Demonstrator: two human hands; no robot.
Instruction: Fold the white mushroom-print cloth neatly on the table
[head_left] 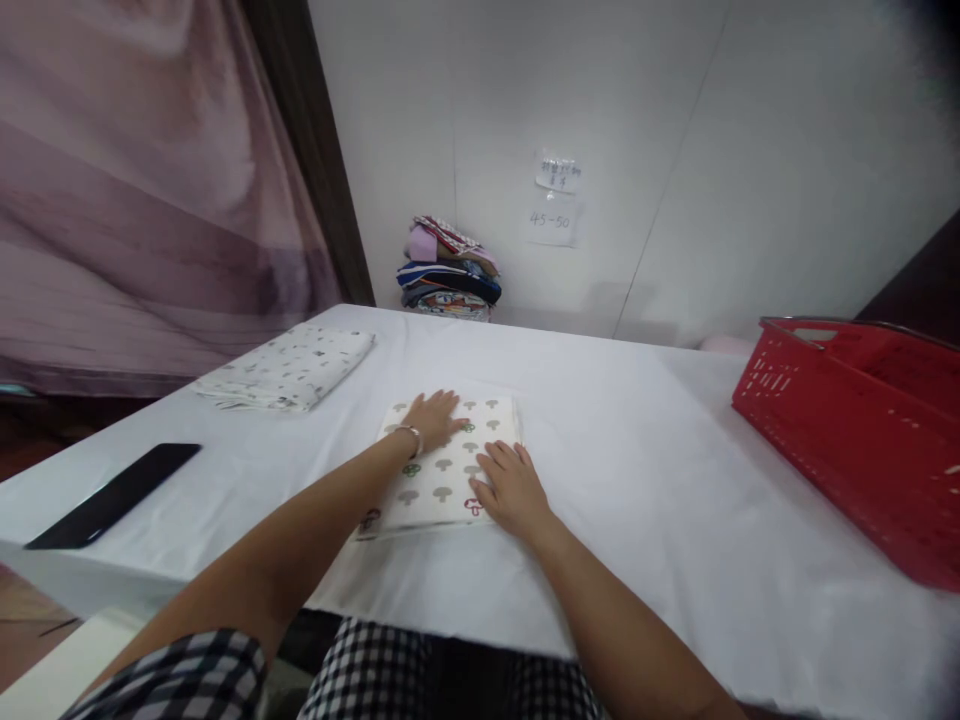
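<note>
Hands, two, flat on one folded cloth (442, 470)

A paper note (553, 222) taped to the wall (750, 150) reads "45-50".

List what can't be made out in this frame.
- Head view: the writing on the wall notes is too small to read.
- The red basket is cut off by the right edge; its wall hides its contents.
- The folded mushroom cloth is partly hidden under the left hand and right hand.
</note>
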